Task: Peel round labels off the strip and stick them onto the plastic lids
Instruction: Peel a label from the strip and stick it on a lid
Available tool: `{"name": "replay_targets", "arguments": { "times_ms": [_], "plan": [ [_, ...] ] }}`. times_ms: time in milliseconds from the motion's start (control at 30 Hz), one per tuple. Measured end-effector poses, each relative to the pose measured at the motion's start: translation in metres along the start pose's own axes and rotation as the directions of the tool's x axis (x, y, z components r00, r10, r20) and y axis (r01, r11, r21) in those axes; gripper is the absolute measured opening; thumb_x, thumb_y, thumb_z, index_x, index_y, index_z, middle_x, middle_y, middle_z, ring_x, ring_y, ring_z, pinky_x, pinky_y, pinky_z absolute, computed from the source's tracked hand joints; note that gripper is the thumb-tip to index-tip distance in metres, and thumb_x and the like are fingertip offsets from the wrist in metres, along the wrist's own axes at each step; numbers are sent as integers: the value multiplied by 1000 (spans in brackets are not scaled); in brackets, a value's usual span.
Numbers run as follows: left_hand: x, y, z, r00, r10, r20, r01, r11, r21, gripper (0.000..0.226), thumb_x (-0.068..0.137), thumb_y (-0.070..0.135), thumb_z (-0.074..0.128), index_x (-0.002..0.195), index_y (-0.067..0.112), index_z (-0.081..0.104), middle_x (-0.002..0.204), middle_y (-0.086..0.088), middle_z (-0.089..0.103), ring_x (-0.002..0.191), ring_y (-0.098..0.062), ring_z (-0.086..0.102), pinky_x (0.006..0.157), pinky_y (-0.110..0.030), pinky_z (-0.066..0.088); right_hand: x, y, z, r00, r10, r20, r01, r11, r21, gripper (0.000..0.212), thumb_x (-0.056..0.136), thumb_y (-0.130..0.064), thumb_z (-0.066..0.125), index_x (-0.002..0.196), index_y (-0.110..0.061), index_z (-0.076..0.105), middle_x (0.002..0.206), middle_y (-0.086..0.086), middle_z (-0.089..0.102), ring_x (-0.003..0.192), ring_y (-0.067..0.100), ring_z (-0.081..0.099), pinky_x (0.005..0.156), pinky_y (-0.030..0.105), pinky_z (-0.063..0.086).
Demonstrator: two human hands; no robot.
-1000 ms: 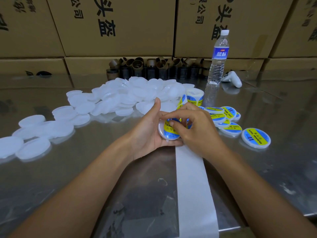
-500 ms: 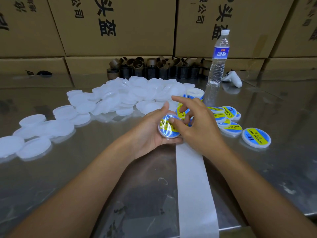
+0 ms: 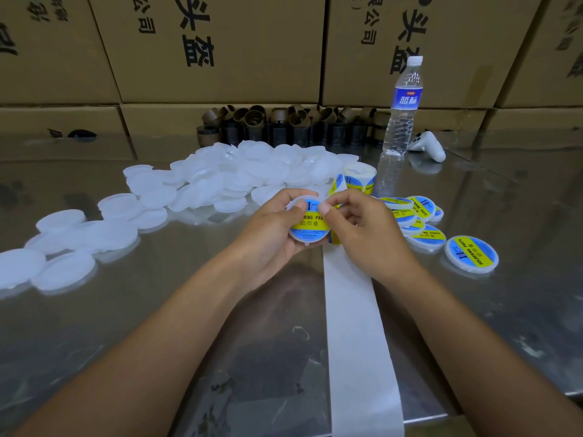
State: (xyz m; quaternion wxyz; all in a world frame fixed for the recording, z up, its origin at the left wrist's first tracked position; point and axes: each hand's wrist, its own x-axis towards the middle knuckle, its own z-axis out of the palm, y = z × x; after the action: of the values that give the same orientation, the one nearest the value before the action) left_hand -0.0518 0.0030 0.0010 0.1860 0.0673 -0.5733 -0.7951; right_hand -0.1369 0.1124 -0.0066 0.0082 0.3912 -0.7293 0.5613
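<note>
The left hand (image 3: 271,234) cradled a round white plastic lid (image 3: 310,228) above the steel desk (image 3: 157,326), its fingers curled under the lid and its thumb lying on the left part of the face. A blue and yellow round label (image 3: 310,223) covered that face and read right way up to the wearer. The right hand (image 3: 369,234) met it from the other side, thumb tip pressed on the label's upper right and forefinger curved around the lid's rim, so that it pinched the lid there.

Below the hands the bare white backing strip (image 3: 356,326) ran along the desk to the near edge. Its far end led up to the label roll (image 3: 359,178), which stood just behind the hands. Unlabelled white lids (image 3: 252,175) lay heaped and scattered to the left. Finished labelled lids (image 3: 471,253) sat in an overlapping cluster to the right, one of them apart from the others. A water bottle (image 3: 402,111), a white controller (image 3: 427,145) and a row of brown cardboard cores (image 3: 284,124) stood before stacked cardboard boxes (image 3: 220,48).
</note>
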Motion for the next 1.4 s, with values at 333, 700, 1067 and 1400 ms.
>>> {"name": "replay_targets", "arguments": {
  "times_ms": [333,700,1067,1400],
  "plan": [
    [2,-4,-7,999,44,16,-47,981,189,17,95,10,52,108,5,61,93,-6,68,83,-14,65,75,-22,52,1,-3,-3,998,53,-31,-51,998,46,15,92,-21,59,78,-15,59,60,2,60,46,4,51,60,30,45],
    [4,-6,-12,993,98,-67,-81,972,221,5,90,12,62,91,10,65,87,-5,72,76,-10,67,68,-17,51,-2,-6,-1,997,38,66,-42,997,69,6,91,-16,61,89,-20,57,66,4,67,57,5,62,76,41,54],
    [-1,-4,-6,988,129,-82,-100,951,294,16,85,3,67,99,9,65,86,-6,72,67,-4,67,50,-6,41,-1,-2,-1,998,10,-61,-4,995,96,8,95,-13,52,98,-21,52,59,-2,64,48,2,57,57,21,50],
    [3,-4,-10,987,88,-138,-53,971,235,16,96,21,53,94,12,66,82,-3,71,67,-9,66,69,-20,55,-1,-3,-1,1000,-8,-28,9,998,59,15,92,-17,58,106,-20,52,66,4,63,60,14,62,67,31,49]
  ]
}}
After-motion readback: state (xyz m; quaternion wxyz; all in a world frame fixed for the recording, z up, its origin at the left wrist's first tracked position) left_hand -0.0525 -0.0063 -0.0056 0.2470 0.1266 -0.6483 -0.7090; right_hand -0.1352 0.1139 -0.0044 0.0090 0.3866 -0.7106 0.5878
